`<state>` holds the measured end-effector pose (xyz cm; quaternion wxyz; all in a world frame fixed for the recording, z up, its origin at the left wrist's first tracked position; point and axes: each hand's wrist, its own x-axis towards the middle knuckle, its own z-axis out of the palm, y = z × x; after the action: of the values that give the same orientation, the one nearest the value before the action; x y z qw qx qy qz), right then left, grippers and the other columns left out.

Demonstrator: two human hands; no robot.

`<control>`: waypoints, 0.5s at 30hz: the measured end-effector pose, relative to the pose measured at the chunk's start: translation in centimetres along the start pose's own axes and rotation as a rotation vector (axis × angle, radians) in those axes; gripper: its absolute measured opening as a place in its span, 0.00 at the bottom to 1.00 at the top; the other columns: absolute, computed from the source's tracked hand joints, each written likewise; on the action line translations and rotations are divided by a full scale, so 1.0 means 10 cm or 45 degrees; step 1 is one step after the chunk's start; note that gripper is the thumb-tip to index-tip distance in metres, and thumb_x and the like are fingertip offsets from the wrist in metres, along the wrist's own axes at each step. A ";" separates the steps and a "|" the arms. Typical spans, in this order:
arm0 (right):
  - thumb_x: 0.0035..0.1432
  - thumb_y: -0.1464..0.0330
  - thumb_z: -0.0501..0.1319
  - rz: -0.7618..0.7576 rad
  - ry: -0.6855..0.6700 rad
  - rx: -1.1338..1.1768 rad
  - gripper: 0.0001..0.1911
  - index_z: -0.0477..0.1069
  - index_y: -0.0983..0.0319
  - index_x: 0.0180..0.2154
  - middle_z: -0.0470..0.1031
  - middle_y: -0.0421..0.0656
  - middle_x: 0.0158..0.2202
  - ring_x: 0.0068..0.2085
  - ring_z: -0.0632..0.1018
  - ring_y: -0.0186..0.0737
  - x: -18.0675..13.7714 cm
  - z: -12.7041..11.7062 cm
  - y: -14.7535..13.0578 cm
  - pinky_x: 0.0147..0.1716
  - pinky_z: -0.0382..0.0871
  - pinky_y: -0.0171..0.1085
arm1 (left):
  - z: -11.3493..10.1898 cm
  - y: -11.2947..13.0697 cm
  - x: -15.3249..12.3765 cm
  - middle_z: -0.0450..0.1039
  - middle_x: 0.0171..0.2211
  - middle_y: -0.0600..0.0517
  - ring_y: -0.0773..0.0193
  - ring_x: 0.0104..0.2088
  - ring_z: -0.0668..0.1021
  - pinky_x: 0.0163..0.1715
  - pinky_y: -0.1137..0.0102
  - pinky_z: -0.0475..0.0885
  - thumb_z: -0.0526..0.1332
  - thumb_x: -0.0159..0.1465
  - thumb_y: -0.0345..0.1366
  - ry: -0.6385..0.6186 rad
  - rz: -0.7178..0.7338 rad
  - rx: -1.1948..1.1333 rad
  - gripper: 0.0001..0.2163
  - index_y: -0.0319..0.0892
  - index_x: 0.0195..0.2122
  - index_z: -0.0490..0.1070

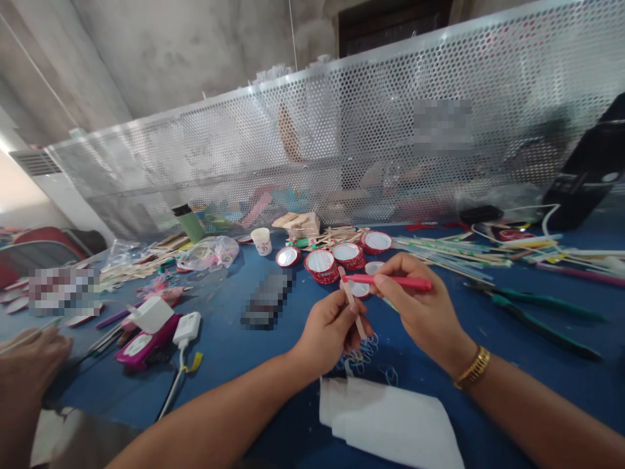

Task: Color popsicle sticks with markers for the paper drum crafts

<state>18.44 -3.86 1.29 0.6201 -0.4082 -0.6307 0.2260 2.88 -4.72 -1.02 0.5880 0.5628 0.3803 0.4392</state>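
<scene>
My left hand [328, 331] grips a plain wooden craft stick [350, 297] that points up and to the left. My right hand [420, 312] pinches a pink stick [390, 281] held level, its left end meeting the top of the wooden stick. Both hands hover over the blue table [234, 355], just in front of a cluster of small red-rimmed round drums [322, 262]. Thin loops of coloured elastic [364, 357] lie on the table under my hands. A gold bracelet [472, 369] sits on my right wrist.
White folded paper [390, 423] lies at the near edge. Green-handled pliers [532, 314] rest at right beside a spread of long sticks [454, 255]. A white paper cup [262, 241], a green bottle [188, 223], plastic bags and a charger sit left. Another person's hand [29, 365] is at far left. A perforated metal screen [342, 143] backs the table.
</scene>
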 end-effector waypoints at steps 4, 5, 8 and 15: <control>0.57 0.67 0.60 0.031 0.024 0.000 0.07 0.67 0.59 0.27 0.71 0.39 0.25 0.28 0.72 0.38 0.00 -0.01 0.01 0.31 0.66 0.39 | 0.01 0.01 0.00 0.73 0.22 0.54 0.73 0.14 0.67 0.13 0.77 0.58 0.63 0.57 0.55 0.016 -0.014 -0.004 0.20 0.41 0.33 0.65; 0.57 0.67 0.60 0.025 0.023 0.008 0.07 0.67 0.59 0.27 0.70 0.39 0.25 0.28 0.72 0.38 0.00 -0.01 0.01 0.31 0.66 0.39 | 0.01 0.01 0.00 0.73 0.22 0.54 0.73 0.14 0.67 0.13 0.77 0.58 0.63 0.57 0.55 0.013 -0.015 -0.005 0.20 0.41 0.33 0.65; 0.57 0.67 0.60 -0.018 -0.004 0.002 0.07 0.67 0.59 0.27 0.70 0.39 0.25 0.28 0.71 0.37 -0.01 0.00 0.01 0.30 0.65 0.38 | 0.01 0.01 -0.01 0.73 0.22 0.54 0.73 0.14 0.67 0.13 0.77 0.58 0.63 0.57 0.55 -0.001 -0.010 0.014 0.21 0.41 0.33 0.65; 0.57 0.67 0.60 0.005 0.013 0.016 0.07 0.68 0.59 0.28 0.71 0.39 0.26 0.29 0.73 0.38 -0.01 -0.01 0.02 0.31 0.66 0.39 | 0.00 0.01 0.00 0.73 0.22 0.54 0.73 0.14 0.67 0.13 0.77 0.58 0.62 0.58 0.55 0.003 0.006 0.024 0.20 0.41 0.33 0.66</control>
<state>18.56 -3.80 1.07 0.6253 -0.4067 -0.6253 0.2292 2.87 -4.76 -0.93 0.5811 0.5687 0.3838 0.4376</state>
